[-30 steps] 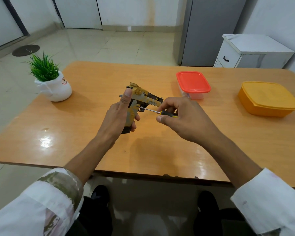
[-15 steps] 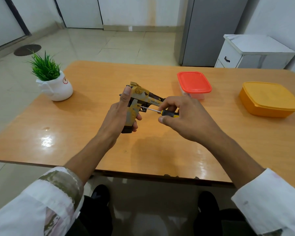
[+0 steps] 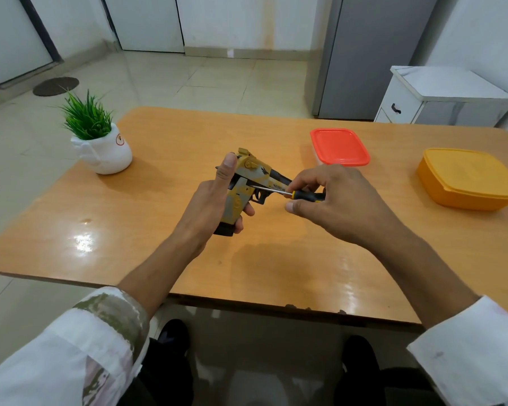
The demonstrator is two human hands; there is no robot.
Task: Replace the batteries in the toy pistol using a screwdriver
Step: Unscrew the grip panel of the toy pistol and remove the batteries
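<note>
Left hand (image 3: 208, 206) grips pistol (image 3: 247, 186) above tabletop (image 3: 165, 224); right hand (image 3: 338, 206) pinches screwdriver (image 3: 291, 194), tip against pistol's side.

We see a glossy orange-brown wooden counter (image 3: 276, 273) with rounded corners, and light glares off its near left part. Three things stand on it, well apart: a white pot (image 3: 106, 155) of spiky green plant at the far left, a clear red-lidded container (image 3: 339, 146) right of the middle, and a closed yellow container (image 3: 467, 178) by the right edge.

Potted plant (image 3: 99, 142) L, red-lid box (image 3: 339, 146) & orange box (image 3: 467, 177) R, on table (image 3: 159, 244)
</note>
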